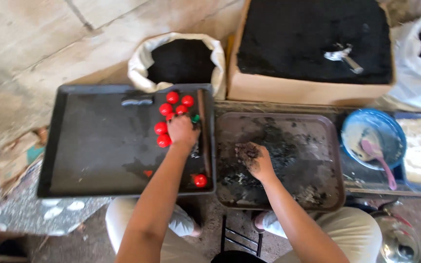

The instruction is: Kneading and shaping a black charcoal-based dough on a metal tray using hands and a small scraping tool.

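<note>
— Reaching where?

— My left hand [182, 131] rests curled among the red balls [172, 113] on the black tray [88, 141]; I can't tell whether its grip pinches one. They look hard, light, apt to roll.

— And the right hand [254, 158]?

— Its grip presses together on crumbly dark soil over the brown tray [327, 160]. Concrete floor [30, 44], soil sack [181, 61] behind.
</note>
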